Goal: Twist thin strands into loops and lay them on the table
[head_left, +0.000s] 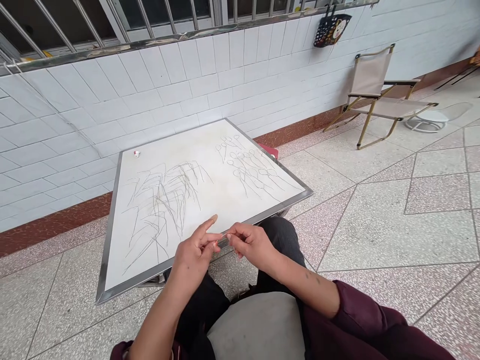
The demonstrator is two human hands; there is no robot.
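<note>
My left hand [196,248] is over the near edge of the white table [219,197], index finger stretched out, thumb and another finger closed on a small orange piece [216,243]. Right beside it, my right hand [253,243] is closed in a pinch, and a thin strand seems to run between the two hands. What the right fingertips grip is too small to make out clearly. On the table's left half lie several thin dark strands [159,200], bent and crossing. Toward the right corner, several more strands [240,172] end in loops.
A small red and white object [137,154] sits near the table's far left corner. Behind the table rises a white tiled wall [165,105] with barred windows above. A black basket [332,30] hangs there. To the right stand a folding chair [375,90] and a low white stool [427,120].
</note>
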